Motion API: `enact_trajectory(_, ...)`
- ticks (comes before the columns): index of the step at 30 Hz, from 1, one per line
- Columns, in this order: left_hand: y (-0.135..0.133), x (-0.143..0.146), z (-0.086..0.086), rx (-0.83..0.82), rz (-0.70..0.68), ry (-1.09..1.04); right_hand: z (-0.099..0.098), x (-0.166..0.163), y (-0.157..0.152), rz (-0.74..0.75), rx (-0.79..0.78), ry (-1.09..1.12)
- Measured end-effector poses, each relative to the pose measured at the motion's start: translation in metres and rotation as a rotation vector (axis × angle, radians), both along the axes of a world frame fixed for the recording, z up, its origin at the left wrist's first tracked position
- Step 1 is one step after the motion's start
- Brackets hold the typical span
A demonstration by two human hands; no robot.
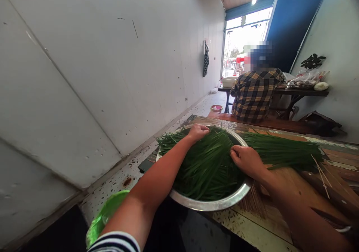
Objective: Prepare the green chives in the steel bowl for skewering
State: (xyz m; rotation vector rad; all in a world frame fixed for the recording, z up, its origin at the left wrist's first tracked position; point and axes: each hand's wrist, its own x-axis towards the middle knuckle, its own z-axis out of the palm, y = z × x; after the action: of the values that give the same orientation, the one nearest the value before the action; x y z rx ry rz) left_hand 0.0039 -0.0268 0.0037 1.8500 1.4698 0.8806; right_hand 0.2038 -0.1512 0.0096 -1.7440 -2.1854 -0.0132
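Note:
A wide steel bowl [209,206] stands near the table's edge, heaped with long, flat garlic chives [206,162]. My left hand [199,132] reaches over the bowl's far side, its fingers closed around some of the chives. At the bowl's right side, my right hand [246,160] pinches chives between thumb and fingers; the fingertips are partly hidden. Right of the bowl lies a bundle of chives [283,151] on the wooden table [283,186]. Thin wooden skewers [254,201] stick out from beneath the bowl's right rim.
Loose skewers [321,177] lie at the right. A green-lined bin [108,212] stands on the floor at lower left, beside the white wall [112,76]. Ahead, a person in a plaid shirt [255,95] sits on a bench at another table [303,92] holding bagged goods.

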Motion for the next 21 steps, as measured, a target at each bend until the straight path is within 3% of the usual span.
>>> enact_trajectory(9, -0.005, 0.006, 0.004, 0.120, -0.040, 0.153, 0.001, 0.000, 0.000, 0.017, -0.009, 0.012)
enact_trajectory(21, -0.012, 0.012, 0.009, 0.150, -0.071, 0.160, 0.001, 0.000, 0.000, 0.015, 0.007, -0.005)
